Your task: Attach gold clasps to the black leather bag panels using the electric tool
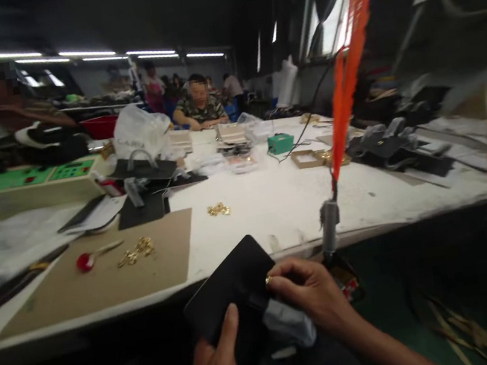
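Observation:
My left hand [215, 363] grips a flat black leather piece [229, 285] from below, thumb laid on its face. My right hand [310, 294] is closed in a pinch on a small gold fitting [268, 279] pressed against the black piece's right edge. Both hands are below the near edge of the white worktable [283, 201]. A pale cloth or plastic scrap [290, 325] shows under my right hand.
On the table lie a brown cardboard mat [111, 275], gold hardware [137, 250], more gold pieces [219, 210], a red-headed tool [86, 262], black leather parts [142, 210], a green machine [28, 184] and a teal box [280, 143]. An orange cord [349, 75] hangs to a tool [329, 227]. A seated person [198, 107] is opposite.

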`<state>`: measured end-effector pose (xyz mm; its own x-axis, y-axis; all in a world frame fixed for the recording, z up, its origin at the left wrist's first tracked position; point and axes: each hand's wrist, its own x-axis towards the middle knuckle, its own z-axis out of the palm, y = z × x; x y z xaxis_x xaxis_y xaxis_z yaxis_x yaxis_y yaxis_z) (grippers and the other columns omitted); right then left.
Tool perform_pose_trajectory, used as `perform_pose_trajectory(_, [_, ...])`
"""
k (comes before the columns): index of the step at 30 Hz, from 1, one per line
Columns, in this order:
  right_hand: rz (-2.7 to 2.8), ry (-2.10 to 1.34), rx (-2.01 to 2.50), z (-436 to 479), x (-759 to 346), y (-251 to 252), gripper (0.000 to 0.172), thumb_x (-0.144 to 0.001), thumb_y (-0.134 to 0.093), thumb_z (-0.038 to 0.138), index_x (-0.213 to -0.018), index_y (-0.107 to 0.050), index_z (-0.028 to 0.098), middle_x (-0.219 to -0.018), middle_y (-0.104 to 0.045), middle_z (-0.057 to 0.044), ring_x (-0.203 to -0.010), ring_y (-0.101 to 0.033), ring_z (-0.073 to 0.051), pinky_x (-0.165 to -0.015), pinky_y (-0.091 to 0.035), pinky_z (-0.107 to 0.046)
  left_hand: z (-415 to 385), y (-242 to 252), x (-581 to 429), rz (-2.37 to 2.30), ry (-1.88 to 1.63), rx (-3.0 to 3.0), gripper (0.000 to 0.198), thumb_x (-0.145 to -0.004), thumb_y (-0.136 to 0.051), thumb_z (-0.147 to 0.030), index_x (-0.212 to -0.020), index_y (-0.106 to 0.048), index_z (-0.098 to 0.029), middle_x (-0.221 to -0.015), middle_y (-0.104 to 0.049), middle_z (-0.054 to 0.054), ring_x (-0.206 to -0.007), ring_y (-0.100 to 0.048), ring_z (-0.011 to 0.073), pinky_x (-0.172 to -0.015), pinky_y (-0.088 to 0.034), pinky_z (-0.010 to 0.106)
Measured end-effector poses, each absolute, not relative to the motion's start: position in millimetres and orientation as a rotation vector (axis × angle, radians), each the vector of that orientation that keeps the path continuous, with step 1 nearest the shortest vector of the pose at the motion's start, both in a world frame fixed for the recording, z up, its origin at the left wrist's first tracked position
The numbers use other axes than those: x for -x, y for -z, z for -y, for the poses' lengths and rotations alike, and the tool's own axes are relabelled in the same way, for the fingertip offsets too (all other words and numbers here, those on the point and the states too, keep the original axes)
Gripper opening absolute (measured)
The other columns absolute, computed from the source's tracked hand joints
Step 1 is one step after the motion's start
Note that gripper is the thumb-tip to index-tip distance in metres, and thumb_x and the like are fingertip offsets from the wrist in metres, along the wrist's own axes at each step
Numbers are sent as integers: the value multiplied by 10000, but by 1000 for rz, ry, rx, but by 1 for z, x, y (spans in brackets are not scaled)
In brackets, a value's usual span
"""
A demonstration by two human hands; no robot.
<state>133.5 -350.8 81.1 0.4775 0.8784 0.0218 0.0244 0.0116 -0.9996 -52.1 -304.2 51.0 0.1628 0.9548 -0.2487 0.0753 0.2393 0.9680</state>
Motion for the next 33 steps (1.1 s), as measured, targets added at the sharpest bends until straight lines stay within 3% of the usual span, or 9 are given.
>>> perform_pose_trajectory(3, [872,-802,1433,362,-145,-93,303,-835,-821,485,-849,-786,184,-728,-720,-24,-657,-646,-161,-618,-508,-244,308,-50,49,-1220,-880,-961,625,-875,-739,-584,-1313,-704,-140,-1135,-810,122,-1150,-738,341,-1044,-570,460])
perform_pose_trajectory(10, [1255,-543,1330,369,-140,-103,74,-911,-774,291,-867,-799,238,-805,-759,-16,-736,-709,-174,-689,-552,-253,310,-58,34,-1252,-845,-1139,569,-897,-705,-600,-1228,-751,-139,-1078,-827,103,-1197,-718,344,-1062,-554,427])
perform_pose_trajectory(19, [1323,-585,1439,344,-160,-61,98,-967,-705,267,-961,-797,232,-888,-788,-19,-794,-744,-171,-746,-567,-253,303,-49,20,-1267,-717,-1413,563,-916,-635,-639,-1167,-793,-161,-1129,-817,97,-1138,-730,361,-1001,-577,398])
perform_pose_trajectory(33, [1335,-466,1462,346,-171,-48,86,-962,-700,149,-973,-762,208,-896,-766,-16,-820,-717,-145,-777,-538,-237,297,-47,2,-1289,-651,-1482,541,-927,-614,-641,-1113,-818,-175,-1065,-831,85,-1067,-759,339,-923,-607,351])
